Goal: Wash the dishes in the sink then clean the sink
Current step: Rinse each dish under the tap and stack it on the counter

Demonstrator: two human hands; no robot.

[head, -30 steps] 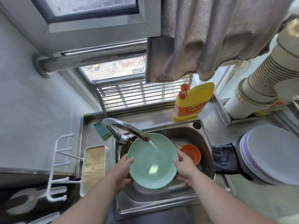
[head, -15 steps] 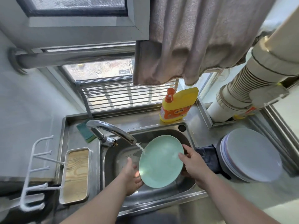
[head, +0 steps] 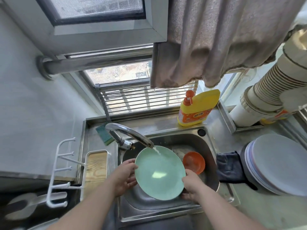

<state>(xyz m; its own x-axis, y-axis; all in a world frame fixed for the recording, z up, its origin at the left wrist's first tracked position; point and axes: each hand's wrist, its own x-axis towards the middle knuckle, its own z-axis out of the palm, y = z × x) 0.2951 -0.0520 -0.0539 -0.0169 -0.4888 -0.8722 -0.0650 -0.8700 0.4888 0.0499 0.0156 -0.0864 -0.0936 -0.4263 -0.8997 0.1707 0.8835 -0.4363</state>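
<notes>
Hands first, nearest the camera: my left hand (head: 127,177) grips the left rim of the green plate (head: 159,172), thumb over the edge and fingers curled behind; my right hand (head: 192,185) pinches the lower right rim the same way. Plate sits over the sink (head: 210,146), tilted face up toward me, its upper edge under the tap (head: 131,132), where a thin stream of water (head: 157,151) lands on it.

Handling judgement: rigid, light enough for two hands, wet and glossy, so likely slippery; breakable if dropped against the steel. Opposed rim holds look like the safest place to take it.

Appearance: pale mint green, round, shallow, smooth, one bright glare spot at its centre, no visible food residue.

Just beyond it, an orange bowl (head: 193,162) lies in the basin. Farther right, a dark cloth (head: 230,166) drapes the sink edge, beside stacked plates (head: 279,165) on the surface. At the back, a yellow soap bottle (head: 197,107) and green sponge (head: 103,132).
</notes>
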